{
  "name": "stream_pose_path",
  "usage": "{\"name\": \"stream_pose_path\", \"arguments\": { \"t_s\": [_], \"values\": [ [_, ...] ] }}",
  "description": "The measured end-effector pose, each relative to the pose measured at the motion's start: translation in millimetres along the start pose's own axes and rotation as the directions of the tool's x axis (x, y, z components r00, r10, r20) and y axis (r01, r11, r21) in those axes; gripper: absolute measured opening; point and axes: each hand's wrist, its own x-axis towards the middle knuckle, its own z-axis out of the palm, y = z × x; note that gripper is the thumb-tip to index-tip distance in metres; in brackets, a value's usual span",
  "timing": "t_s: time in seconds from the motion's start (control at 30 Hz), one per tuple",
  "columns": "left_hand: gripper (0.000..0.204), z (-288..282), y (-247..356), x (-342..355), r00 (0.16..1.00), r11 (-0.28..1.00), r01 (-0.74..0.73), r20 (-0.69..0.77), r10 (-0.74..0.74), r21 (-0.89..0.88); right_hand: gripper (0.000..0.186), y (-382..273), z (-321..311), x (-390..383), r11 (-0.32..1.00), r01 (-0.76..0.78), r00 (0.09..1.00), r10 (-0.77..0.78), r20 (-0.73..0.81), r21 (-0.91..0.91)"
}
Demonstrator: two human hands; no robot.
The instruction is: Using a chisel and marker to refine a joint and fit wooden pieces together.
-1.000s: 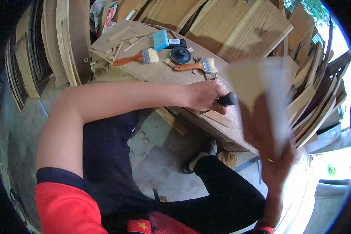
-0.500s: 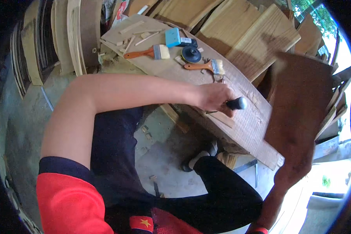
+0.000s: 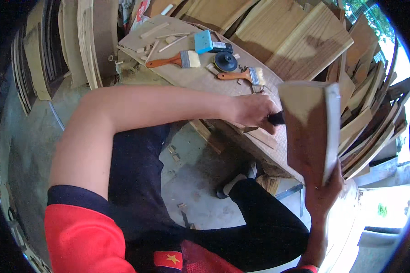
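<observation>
The step in hand seems to be striking: the left hand (image 3: 256,111) is closed around a dark tool handle (image 3: 276,118), and the right hand (image 3: 324,193) grips the near end of a thick wooden board (image 3: 306,123). The next move probably calls for a steady left fist. The handle points rightward from this fist, lengthwise; the board's long axis runs forward from the right grip.

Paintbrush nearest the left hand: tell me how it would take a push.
The paintbrush would likely slide rather than roll, lying flat on its wide side. Its brown handle looks stiff; the thin pale bristles would probably bend.
</observation>
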Motion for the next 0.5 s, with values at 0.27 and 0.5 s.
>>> {"name": "stream_pose_path", "arguments": {
  "t_s": [0.27, 0.5],
  "values": [
    [0.025, -5, 23, 7, 0.996, 0.945, -0.079, 0.072, 0.059, 0.318, 0.044, 13, -12, 1, 0.973, 0.218, 0.914, -0.175, -0.365, 0.080],
    [0.015, -5, 29, 9, 0.992, 0.955, -0.061, 0.122, 0.026, 0.292, 0.060, -6, -51, 2, 0.884, -0.091, 0.894, 0.275, -0.354, 0.459]
  ]
}}
